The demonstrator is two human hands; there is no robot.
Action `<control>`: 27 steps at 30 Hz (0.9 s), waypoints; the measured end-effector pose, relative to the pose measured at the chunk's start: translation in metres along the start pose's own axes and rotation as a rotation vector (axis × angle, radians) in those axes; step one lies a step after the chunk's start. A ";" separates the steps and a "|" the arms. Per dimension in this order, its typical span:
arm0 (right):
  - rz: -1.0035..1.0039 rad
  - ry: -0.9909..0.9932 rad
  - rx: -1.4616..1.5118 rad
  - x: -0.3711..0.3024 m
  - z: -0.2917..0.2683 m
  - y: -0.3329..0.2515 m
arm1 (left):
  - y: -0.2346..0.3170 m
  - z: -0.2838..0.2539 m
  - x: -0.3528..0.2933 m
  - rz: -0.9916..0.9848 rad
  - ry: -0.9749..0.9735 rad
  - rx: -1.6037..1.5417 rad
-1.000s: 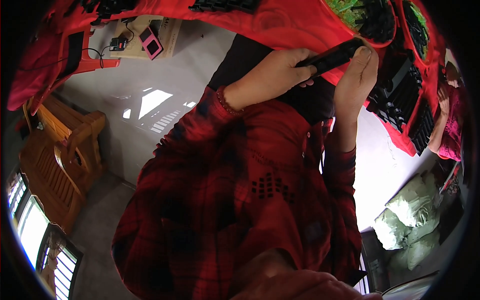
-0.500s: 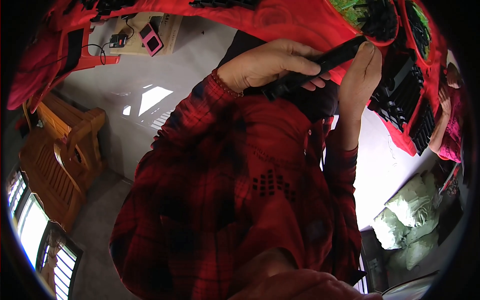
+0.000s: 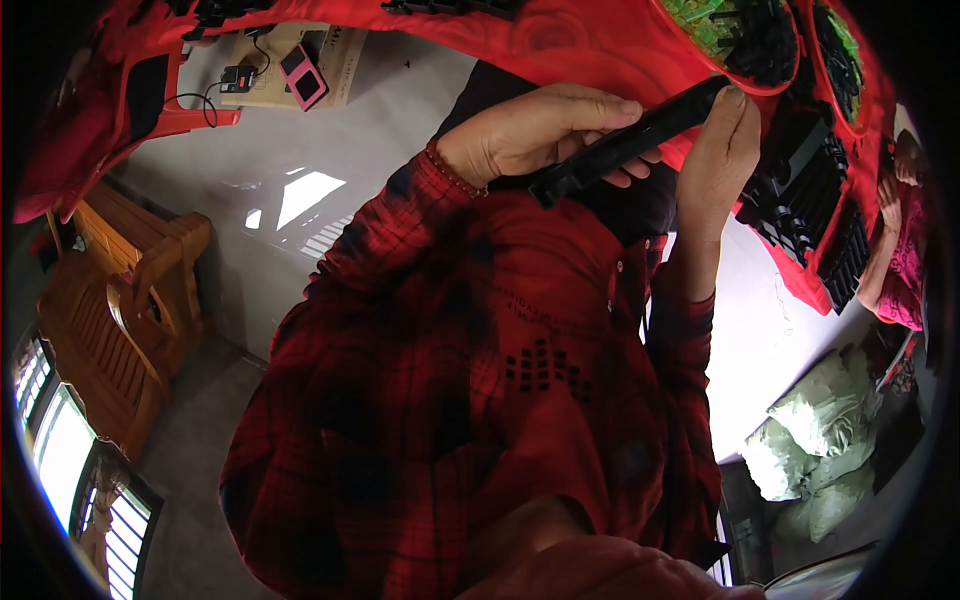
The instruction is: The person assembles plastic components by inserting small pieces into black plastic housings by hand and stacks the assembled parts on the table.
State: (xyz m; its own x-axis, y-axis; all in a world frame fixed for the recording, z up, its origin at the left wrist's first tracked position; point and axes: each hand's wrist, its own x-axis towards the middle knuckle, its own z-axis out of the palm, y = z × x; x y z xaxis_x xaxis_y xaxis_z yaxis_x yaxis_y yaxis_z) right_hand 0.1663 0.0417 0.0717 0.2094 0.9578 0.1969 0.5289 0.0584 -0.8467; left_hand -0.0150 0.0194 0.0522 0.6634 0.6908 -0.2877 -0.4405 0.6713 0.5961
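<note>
A long, narrow black plastic bar slants between my two hands above my lap. My left hand supports its nearer half, with fingers underneath and the thumb at its far edge. At the upper right end, my right hand grips the bar with the thumb along it and the other fingers mostly hidden. The bar's lower left end sticks out past my left hand. Just beyond my right hand are a red-rimmed basket of black and green small parts and several black bars on the red-covered table.
Another basket stands at the far right, near another person's arm. A red plastic stool, a pink device on cardboard and a wooden bench are at left. Pale sacks lie on the floor at right.
My left thumb has shifted from the bar's upper face to its far edge. The bar has rolled slightly, showing more of its broad face. My right hand keeps its hold.
</note>
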 end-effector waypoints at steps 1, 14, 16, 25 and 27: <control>0.000 0.000 0.001 0.001 0.000 0.002 | -0.001 -0.001 0.001 -0.003 0.000 -0.002; 0.180 -0.060 0.237 0.009 0.003 0.051 | -0.010 0.002 0.000 0.318 0.361 1.169; 0.248 -0.130 0.261 0.010 0.002 0.047 | -0.005 0.004 0.000 0.307 0.407 1.270; -0.406 -0.001 -0.340 0.070 0.004 0.034 | 0.012 -0.013 0.006 0.421 0.537 1.476; -0.478 -0.035 -0.210 0.090 0.018 0.030 | 0.013 -0.013 0.011 0.492 0.538 1.536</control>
State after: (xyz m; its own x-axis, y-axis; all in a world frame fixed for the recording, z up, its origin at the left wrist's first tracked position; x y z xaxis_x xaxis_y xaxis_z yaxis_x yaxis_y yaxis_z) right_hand 0.1863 0.1348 0.0553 -0.1219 0.8469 0.5175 0.7126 0.4376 -0.5483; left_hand -0.0212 0.0387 0.0471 0.2455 0.9617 0.1218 0.6352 -0.2545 0.7292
